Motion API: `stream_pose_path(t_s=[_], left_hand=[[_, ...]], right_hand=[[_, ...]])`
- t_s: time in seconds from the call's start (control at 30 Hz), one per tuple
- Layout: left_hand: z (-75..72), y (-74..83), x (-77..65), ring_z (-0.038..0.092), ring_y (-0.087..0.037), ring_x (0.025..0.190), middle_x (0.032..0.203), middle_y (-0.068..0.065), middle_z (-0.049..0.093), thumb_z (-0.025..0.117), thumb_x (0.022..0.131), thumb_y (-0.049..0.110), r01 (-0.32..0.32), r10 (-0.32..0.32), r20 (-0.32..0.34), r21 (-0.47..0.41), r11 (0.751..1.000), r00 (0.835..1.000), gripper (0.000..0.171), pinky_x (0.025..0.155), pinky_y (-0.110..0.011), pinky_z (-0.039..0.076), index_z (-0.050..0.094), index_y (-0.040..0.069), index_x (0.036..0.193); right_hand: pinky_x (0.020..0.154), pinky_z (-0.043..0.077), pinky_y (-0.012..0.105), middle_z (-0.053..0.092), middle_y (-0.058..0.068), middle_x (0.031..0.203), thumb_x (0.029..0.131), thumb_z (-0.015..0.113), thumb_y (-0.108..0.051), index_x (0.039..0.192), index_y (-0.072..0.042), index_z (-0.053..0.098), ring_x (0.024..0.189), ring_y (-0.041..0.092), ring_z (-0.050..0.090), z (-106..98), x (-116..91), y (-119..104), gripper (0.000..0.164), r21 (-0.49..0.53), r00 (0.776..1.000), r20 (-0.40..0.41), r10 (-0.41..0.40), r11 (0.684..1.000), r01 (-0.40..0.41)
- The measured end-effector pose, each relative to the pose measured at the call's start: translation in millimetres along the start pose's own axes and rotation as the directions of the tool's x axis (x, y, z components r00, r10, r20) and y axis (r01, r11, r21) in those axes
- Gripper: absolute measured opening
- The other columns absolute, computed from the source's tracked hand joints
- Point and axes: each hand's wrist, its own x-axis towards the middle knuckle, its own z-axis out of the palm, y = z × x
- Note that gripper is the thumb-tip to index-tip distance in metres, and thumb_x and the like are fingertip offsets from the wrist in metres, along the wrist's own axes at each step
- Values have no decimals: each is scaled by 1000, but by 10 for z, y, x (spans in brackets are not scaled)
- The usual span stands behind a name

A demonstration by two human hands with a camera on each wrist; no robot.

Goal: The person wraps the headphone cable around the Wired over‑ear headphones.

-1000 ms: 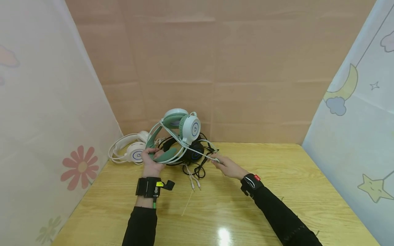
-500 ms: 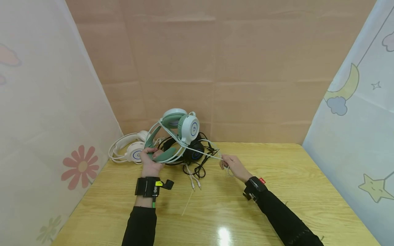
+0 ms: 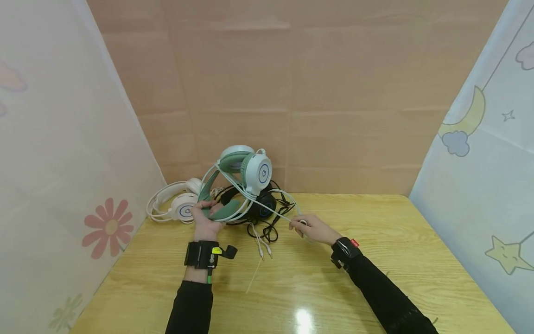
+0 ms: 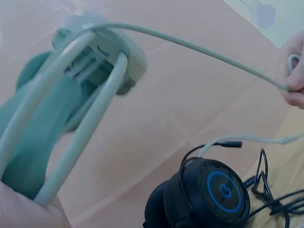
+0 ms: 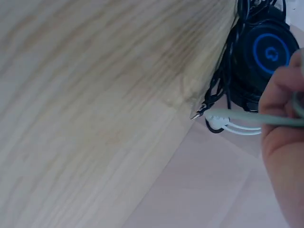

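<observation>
My left hand [image 3: 206,221] grips the headband of a green-and-white pair of headphones [image 3: 257,174], raised above the table with its ear cups up. From the ear cup a pale cable [image 4: 213,58] stretches across to my right hand [image 3: 314,228]. The right hand pinches it, and a small loop of the cable shows at its fingers in the left wrist view. Behind and below the raised pair lie black headphones [image 3: 266,204] with a blue ring on the cup. White headphones [image 3: 183,207] rest on the table to the left of the left hand.
Black cable [image 3: 272,232] lies tangled beside the black headphones. Two white plugs [image 3: 265,253] lie on the wooden table [image 3: 367,222] near the left wrist. A brown backdrop [image 3: 267,93] stands behind, with printed white sheets at both sides.
My right hand moved right with the cable, then came slightly back left; the cable stays stretched. The left hand and the green-and-white headphones have barely moved.
</observation>
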Motion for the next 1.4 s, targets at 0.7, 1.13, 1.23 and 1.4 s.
stream_pose_path(t_s=[0.7,1.13,1.23,1.4], left_hand=[[-59,-168,40,7,-1,54,67,11,9,17,89,7,253,-344,396,265,930,851,27,51,-15,15,42,7,78],[-142,-65,96,12,-6,47,61,7,10,4,88,9,258,-502,502,477,840,704,32,48,-19,14,36,12,83],[-142,-46,107,12,-6,47,61,7,10,6,87,7,230,-505,512,507,831,695,35,47,-19,13,40,11,87],[-125,-33,94,10,-6,46,61,6,9,6,86,5,177,-498,492,562,808,714,42,47,-19,11,47,11,90]], right_hand=[[75,50,32,71,15,94,103,49,-26,99,-4,72,77,15,62,-119,439,15,32,-190,980,128,151,974,-125],[64,43,30,68,11,87,96,50,-8,103,1,70,66,14,50,-664,510,-5,23,-109,986,34,164,981,-159],[68,53,36,68,16,94,98,47,-7,111,4,66,72,16,60,-751,519,-21,25,3,976,64,210,978,-211],[84,55,38,66,10,97,100,53,-14,101,1,66,88,17,65,-753,567,-72,20,86,966,34,258,962,-260]])
